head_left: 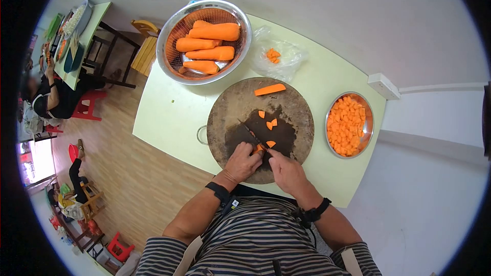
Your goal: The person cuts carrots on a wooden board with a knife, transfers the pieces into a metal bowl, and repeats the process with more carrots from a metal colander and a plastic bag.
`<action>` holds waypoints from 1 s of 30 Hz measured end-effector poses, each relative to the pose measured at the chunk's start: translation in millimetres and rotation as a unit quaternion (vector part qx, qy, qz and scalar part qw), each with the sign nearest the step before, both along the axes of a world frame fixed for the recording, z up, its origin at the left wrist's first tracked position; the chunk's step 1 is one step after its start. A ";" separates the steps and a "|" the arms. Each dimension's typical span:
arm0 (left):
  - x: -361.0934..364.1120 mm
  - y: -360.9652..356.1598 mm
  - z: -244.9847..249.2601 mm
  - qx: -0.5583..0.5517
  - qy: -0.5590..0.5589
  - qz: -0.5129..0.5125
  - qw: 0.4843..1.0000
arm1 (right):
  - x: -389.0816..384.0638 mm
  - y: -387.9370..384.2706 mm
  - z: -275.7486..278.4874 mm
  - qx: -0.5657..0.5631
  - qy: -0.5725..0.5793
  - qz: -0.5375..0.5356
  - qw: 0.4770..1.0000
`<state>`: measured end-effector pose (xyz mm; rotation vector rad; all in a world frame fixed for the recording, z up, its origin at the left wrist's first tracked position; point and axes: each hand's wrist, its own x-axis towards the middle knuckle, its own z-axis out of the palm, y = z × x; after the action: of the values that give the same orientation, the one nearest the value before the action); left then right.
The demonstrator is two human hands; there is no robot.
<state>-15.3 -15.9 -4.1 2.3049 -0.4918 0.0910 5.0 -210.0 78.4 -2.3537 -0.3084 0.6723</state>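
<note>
My right hand (286, 173) is closed round the handle of a knife (249, 131), whose dark blade points up and left over the round wooden chopping board (225, 107). Beside the blade, my left hand (244, 162) has its fingers curled on a piece of carrot (259, 148), mostly covered by the fingertips. Several cut carrot chunks (269, 125) lie on the wet middle of the board. Near the board's far edge rests a long carrot strip (270, 89).
A steel colander (162, 46) with whole peeled carrots stands at the back left. Next to it lies a clear plastic bag (291, 57) with carrot bits. To the right is a steel bowl (372, 132) of diced carrot. A wall socket (383, 86) adjoins the table; other people sit at left.
</note>
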 end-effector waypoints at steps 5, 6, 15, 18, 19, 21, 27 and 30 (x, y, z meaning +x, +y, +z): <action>-1.0 -3.2 -0.5 -0.038 -0.019 0.030 0.999 | 4.9 -8.6 16.3 0.078 0.064 -0.066 0.993; -1.5 -1.3 -0.7 -0.042 -0.020 0.027 0.999 | 1.7 -11.0 22.3 0.077 0.065 -0.066 0.993; -0.4 3.9 2.2 -0.030 -0.011 0.004 0.999 | -31.9 -26.0 30.1 0.062 0.020 -0.031 0.997; -1.1 4.2 1.2 -0.020 -0.004 -0.002 1.000 | -27.7 -20.3 28.2 0.049 0.027 -0.028 0.998; -1.4 4.1 0.1 -0.011 0.001 -0.003 1.000 | -24.9 -15.2 26.4 0.032 0.028 -0.019 0.999; -1.9 3.9 -3.5 -0.005 -0.004 -0.004 1.000 | -16.8 -4.0 21.7 0.013 0.030 -0.012 0.999; -2.4 1.1 -2.3 -0.009 -0.028 0.004 1.000 | 0.3 6.1 -2.2 0.042 -0.031 -0.012 0.999; -1.5 -0.6 3.5 -0.009 -0.041 0.020 0.999 | 8.1 0.2 3.7 0.053 0.105 -0.063 0.991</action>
<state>-16.8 -16.5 -0.6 2.3019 -0.4839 0.2101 13.1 -209.9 82.0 -2.1599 -0.0993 0.8137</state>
